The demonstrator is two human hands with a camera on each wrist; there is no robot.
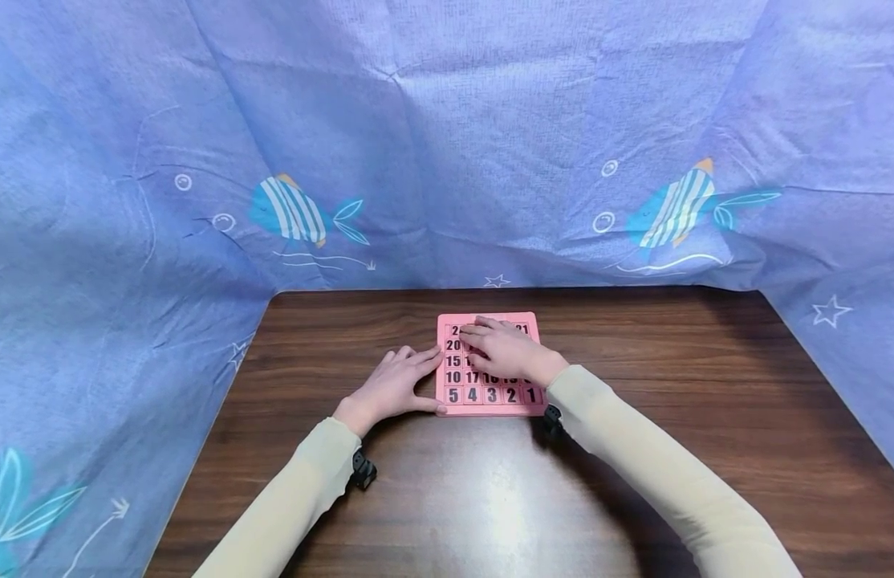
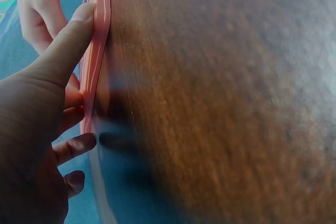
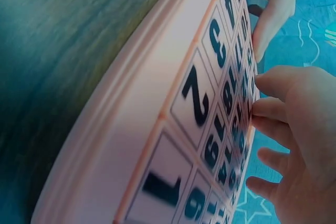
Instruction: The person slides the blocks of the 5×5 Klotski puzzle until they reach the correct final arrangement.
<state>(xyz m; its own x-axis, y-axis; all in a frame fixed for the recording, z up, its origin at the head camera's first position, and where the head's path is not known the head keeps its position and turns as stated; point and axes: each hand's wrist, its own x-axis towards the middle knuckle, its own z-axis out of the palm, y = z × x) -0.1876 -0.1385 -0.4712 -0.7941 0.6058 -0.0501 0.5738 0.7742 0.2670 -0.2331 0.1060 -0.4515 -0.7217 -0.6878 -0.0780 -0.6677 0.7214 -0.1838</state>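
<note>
A pink number sliding puzzle [image 1: 490, 410] lies flat on the table, its square tiles printed with black numbers. My left hand [image 1: 392, 384] is at the puzzle's left side, thumb near the front corner and forefinger farther back. In the left wrist view, the thumb [image 2: 68, 45] touches the pink side edge. My right hand [image 1: 512, 353] reaches over the tiles from the right and covers several of them. The right wrist view shows its fingertips [image 3: 268, 109] at the tile surface beyond the 1 [image 3: 161, 182] and 2 [image 3: 194, 97] tiles; exact contact is hard to see.
The dark wooden table [image 1: 346, 321] extends around the puzzle. A blue cloth [image 1: 447, 160] with fish and stars hangs behind and beside it. Small black devices are on both wrists, one by the left sleeve [image 1: 302, 478].
</note>
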